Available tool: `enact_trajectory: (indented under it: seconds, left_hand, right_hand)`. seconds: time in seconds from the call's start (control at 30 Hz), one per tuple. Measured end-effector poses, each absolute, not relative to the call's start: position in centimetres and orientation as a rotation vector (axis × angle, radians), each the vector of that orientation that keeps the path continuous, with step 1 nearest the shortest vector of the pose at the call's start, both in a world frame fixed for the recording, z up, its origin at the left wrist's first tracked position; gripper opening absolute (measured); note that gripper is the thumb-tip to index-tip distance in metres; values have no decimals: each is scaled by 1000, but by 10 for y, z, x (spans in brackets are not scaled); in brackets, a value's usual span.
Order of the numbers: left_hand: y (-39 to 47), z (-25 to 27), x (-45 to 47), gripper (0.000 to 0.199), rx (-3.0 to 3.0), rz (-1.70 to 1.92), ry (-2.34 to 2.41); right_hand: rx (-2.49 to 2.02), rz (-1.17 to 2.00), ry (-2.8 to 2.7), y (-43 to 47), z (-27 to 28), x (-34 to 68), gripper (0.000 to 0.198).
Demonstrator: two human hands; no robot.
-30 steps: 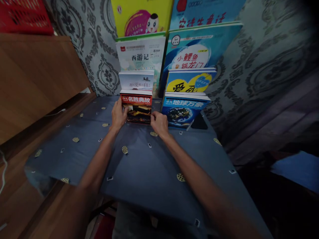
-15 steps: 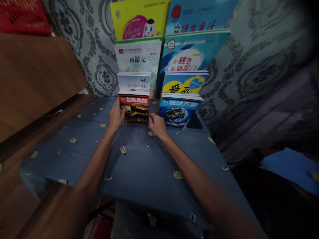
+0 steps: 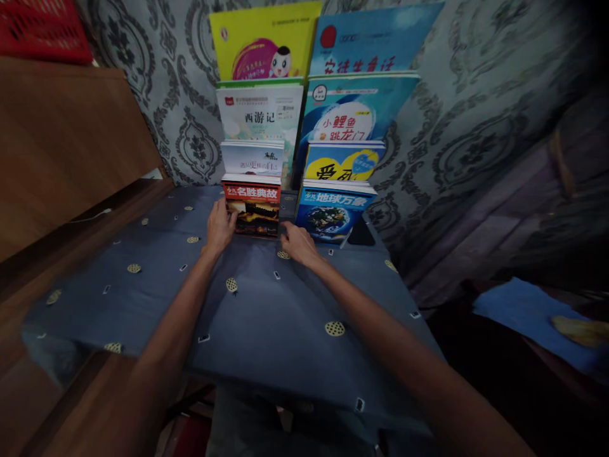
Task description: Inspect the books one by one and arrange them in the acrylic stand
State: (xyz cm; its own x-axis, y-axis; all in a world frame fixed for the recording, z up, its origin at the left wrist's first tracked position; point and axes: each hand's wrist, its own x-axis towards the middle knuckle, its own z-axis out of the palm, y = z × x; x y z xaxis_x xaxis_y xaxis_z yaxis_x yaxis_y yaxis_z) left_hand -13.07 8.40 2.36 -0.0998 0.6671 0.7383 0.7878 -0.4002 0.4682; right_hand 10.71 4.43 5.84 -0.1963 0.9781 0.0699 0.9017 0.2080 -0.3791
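A rack of books stands upright in two columns on the table. At the front left is a small book (image 3: 254, 209) with a red title band and a dark picture. My left hand (image 3: 220, 227) is at its left edge, the thumb over the front cover and the other fingers along the side. My right hand (image 3: 298, 242) is just right of that book, in front of the gap between the columns. Its index finger points forward, apart from the cover, and nothing shows in it. Beside it stands a blue book (image 3: 330, 216) with a globe picture.
Behind are a white book (image 3: 259, 114), a yellow-green book (image 3: 266, 38) and several blue ones. A dark flat object (image 3: 362, 233) lies by the right column. Blue patterned cloth (image 3: 266, 330) covers the table. A wooden cabinet (image 3: 71, 133) stands left; blue cloth (image 3: 528, 317) lies right.
My right hand has come slightly away from the right edge of the red-banded book. My left hand stays at its left edge. The view has shifted a little.
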Motion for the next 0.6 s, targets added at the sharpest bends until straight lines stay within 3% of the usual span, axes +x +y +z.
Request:
enact_trajectory:
  seconds: [0.23, 0.6]
  left_hand:
    - [84, 25, -132, 32, -2035, -1534, -1685]
    - [90, 28, -136, 32, -2082, -1565, -1717]
  right_hand:
    - [-1757, 465, -2264, 71, 85, 95, 17]
    - [-1567, 741, -2208, 90, 77, 99, 33]
